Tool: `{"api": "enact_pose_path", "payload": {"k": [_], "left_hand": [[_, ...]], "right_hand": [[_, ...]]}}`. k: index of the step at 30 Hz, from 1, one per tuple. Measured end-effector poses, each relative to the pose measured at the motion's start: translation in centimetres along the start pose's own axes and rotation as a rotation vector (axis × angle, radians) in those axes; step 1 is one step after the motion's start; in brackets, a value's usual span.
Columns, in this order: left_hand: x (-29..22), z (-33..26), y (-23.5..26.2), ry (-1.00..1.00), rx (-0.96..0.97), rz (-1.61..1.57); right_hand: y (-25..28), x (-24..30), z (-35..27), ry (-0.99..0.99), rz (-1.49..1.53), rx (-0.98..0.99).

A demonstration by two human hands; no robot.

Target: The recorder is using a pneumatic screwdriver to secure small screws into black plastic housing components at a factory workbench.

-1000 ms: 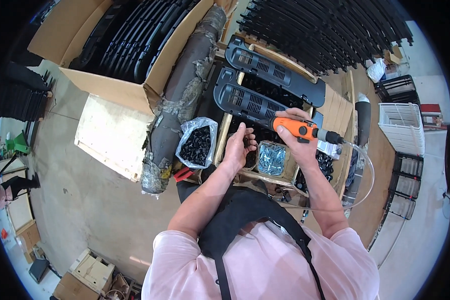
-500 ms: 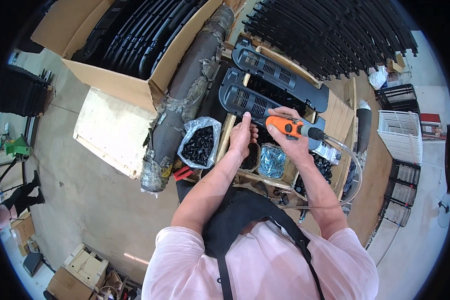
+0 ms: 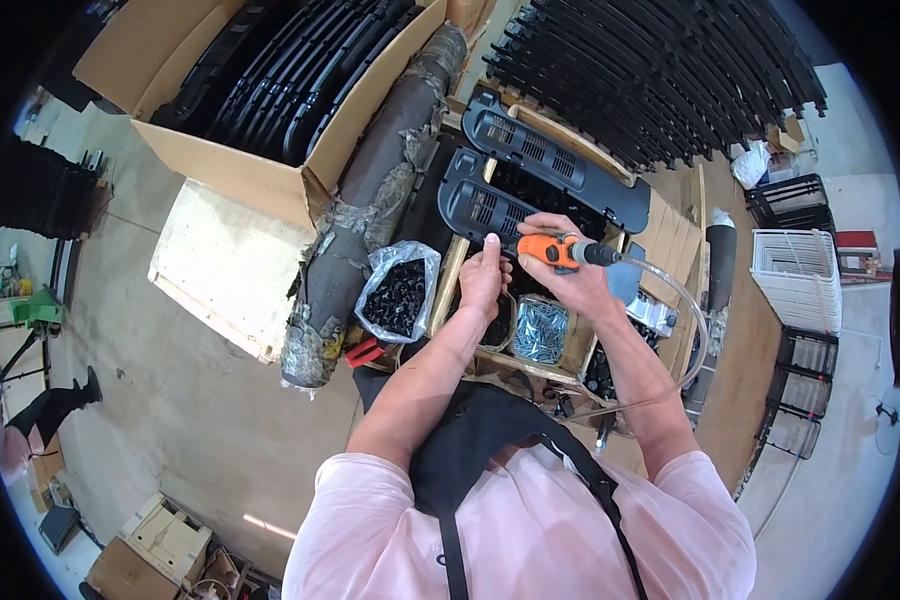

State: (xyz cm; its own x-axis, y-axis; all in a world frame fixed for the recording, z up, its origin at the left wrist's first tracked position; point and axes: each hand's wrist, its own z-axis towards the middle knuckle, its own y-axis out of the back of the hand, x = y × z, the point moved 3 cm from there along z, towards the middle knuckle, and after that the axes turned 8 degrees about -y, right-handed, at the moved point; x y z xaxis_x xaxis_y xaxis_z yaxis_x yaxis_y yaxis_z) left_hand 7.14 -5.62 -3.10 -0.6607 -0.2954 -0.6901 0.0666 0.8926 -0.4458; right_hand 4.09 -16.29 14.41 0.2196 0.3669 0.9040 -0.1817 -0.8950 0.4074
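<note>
My right hand is wrapped round an orange and black air screwdriver, whose clear hose curves back past my right forearm. The tool's tip end points left, over a dark grey plastic panel with slotted vents; whether it touches is hidden. At the panel's near edge, my left hand grips with the thumb on top and fingers curled beneath. A second vented panel lies just beyond. Close to my hands are a bin of silvery screws and a clear bag of small black parts.
A cardboard box of black curved parts stands at far left, beside a worn padded roll. Black slats are stacked at far right. Red-handled pliers lie near the bag. Another person's leg shows at left.
The screwdriver and my right hand have shifted slightly left, while my left hand stays at the panel's edge. The other person's leg at the left has moved a little to the right.
</note>
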Motion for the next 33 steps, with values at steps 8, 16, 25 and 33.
{"api": "enact_pose_path", "payload": {"k": [8,16,25,33], "left_hand": [[0.0,-0.4,1.2,0.048,0.116,-0.032],[-0.3,-3.7,2.6,0.143,0.212,-0.309],[0.0,-4.9,2.8,0.189,0.300,-0.335],[-1.1,-4.0,2.1,0.171,0.278,-0.545]], "right_hand": [[2.3,2.0,-1.6,0.001,0.160,-0.136],[2.8,0.6,-3.7,0.035,0.348,-0.183],[2.9,-0.1,-5.0,0.008,0.400,-0.163],[2.1,-0.5,-4.5,0.033,0.414,-0.150]]}}
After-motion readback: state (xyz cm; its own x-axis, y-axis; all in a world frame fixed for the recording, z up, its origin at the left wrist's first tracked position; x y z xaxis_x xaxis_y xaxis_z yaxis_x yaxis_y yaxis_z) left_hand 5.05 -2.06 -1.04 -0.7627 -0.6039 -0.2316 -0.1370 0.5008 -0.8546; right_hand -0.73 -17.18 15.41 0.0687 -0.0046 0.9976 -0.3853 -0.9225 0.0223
